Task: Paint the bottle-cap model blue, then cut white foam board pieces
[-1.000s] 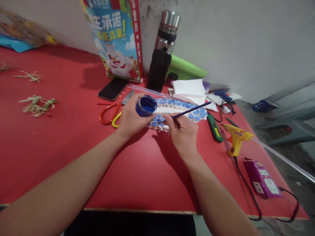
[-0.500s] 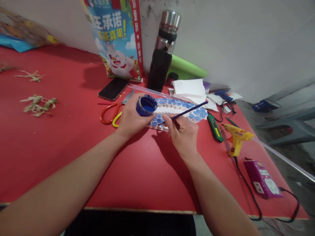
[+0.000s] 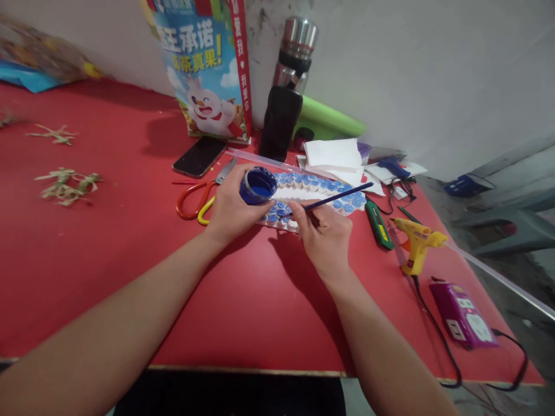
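Observation:
My left hand is closed around a small jar of blue paint, tilted so its opening faces me. In my right hand a thin blue paintbrush is pinched, its handle pointing up to the right. The brush's tip reaches the near row of a white piece covered with small round bumps. Many bumps are painted blue; some along the near edge, by my right fingers, are white. Part of the piece is hidden behind my hands and the jar.
Left of the jar lie scissors and a phone. To the right are a green utility knife, a yellow glue gun and a purple power box with cords. A printed bag and a steel flask stand behind.
The brush handle has swung slightly lower and farther right, with a small turn of my right hand. My left hand and the jar stay in place.

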A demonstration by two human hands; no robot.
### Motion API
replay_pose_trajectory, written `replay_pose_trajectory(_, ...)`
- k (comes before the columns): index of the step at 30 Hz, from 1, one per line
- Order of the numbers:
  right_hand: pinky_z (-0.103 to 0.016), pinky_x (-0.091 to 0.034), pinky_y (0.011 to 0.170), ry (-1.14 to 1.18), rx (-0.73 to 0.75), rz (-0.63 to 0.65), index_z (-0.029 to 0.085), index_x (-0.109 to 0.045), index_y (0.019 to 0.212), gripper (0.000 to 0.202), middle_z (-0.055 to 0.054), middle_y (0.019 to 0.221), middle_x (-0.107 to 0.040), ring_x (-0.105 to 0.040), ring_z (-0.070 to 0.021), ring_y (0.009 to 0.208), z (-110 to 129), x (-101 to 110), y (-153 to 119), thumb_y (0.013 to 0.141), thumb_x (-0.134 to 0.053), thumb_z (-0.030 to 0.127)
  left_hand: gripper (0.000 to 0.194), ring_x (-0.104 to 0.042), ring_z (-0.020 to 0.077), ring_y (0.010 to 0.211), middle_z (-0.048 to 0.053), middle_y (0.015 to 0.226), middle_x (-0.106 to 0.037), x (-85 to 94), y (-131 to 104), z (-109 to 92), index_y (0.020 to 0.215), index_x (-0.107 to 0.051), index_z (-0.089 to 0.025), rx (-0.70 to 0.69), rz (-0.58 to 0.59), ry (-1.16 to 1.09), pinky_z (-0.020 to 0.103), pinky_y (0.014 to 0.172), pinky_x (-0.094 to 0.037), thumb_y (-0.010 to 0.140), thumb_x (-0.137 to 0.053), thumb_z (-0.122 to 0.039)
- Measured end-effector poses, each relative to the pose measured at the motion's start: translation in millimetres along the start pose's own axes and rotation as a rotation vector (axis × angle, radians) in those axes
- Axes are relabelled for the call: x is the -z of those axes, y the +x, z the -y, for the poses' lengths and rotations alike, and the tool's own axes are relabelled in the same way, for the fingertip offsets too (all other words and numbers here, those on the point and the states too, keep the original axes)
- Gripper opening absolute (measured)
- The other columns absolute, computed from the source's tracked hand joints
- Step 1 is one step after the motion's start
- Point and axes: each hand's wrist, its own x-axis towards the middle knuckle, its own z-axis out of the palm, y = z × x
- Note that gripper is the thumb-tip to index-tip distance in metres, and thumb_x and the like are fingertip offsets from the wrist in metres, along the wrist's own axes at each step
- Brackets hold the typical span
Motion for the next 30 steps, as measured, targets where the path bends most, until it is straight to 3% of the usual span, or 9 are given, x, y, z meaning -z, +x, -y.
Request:
replay_pose_trajectory(14, -0.029, -0.045, 0.061, 0.012, 0.007, -0.002, 0.019, -0.077, 0.083, 0.04, -0.001, 0.065, -0.07, -0.062, -0.0147, 0.059, -1.1, -0.7, -0.6, 0.104, -0.063, 0.05, 0.056, -0.071, 0.0285, 0.11, 0.006, 0.116, -0.073, -0.1, 0.1, 0.5, 0.117, -0.063, -0.024, 0.005, -0.004, 0.005, 0.045, 0.101, -0.059, 0.069, -0.092, -0.029)
replay_pose_trajectory(20, -0.028, -0.043, 0.059, -0.004, 0.031, -0.023, 0.018, -0.075, 0.077, 0.036, -0.001, 0.062, -0.068, -0.059, -0.013, 0.055, 3.1, 2.7, -1.7, 0.103, -0.065, 0.041, 0.056, -0.071, 0.0286, 0.112, 0.006, 0.119, -0.072, 0.6, 0.3, 1.8, 0.118, -0.061, -0.024, -0.016, 0.006, 0.016, 0.045, 0.103, -0.058, 0.071, -0.092, -0.03)
replay_pose_trajectory(25, -0.028, -0.045, 0.061, 0.047, 0.003, 0.0, 0.017, -0.077, 0.085, 0.032, -0.001, 0.067, -0.071, -0.061, -0.013, 0.058, 3.0, 2.7, -1.7, 0.103, -0.065, 0.042, 0.057, -0.071, 0.028, 0.111, 0.006, 0.117, -0.073, -0.3, 0.4, 0.6, 0.118, -0.062, -0.022, -0.015, -0.003, 0.005, 0.043, 0.102, -0.058, 0.07, -0.092, -0.027)
replay_pose_trajectory(30, -0.028, -0.043, 0.06, -0.019, 0.045, -0.025, 0.019, -0.076, 0.08, 0.034, -0.001, 0.065, -0.069, -0.06, -0.0132, 0.057, 1.3, 4.0, -1.7, 0.103, -0.065, 0.041, 0.057, -0.071, 0.0295, 0.112, 0.007, 0.118, -0.072, -0.3, 0.0, 1.3, 0.118, -0.062, -0.023, -0.02, 0.002, -0.004, 0.045, 0.103, -0.058, 0.071, -0.092, -0.028)
